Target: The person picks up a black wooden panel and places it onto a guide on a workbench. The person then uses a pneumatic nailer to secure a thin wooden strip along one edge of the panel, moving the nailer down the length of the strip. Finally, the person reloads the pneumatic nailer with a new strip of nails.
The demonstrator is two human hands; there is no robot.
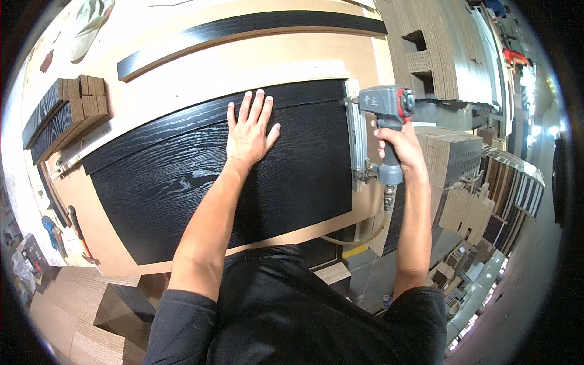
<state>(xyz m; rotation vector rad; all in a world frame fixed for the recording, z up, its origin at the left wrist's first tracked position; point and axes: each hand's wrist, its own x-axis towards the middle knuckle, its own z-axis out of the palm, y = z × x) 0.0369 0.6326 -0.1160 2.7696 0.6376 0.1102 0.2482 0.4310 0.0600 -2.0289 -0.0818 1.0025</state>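
Observation:
A wide black wood-grain panel (292,164) lies flat on the workbench, with a narrow black strip (176,125) along its far edge. My left hand (248,131) rests flat near that far edge, fingers spread and palm down. At the panel's right end my right hand (401,148) grips a grey pneumatic nail gun (389,106) by its handle. The gun's long silver magazine (358,140) lies along the panel's right edge, and an air hose (359,243) hangs from the handle's base. Whether the nose touches the panel is hard to make out.
A long black rail (255,29) lies beyond the panel. Stacked black strips (70,115) sit at the left, near a hammer (82,234) and a blue-handled tool (55,236). A cap (90,27) lies at the far left. Stacked boards (447,158) stand to the right.

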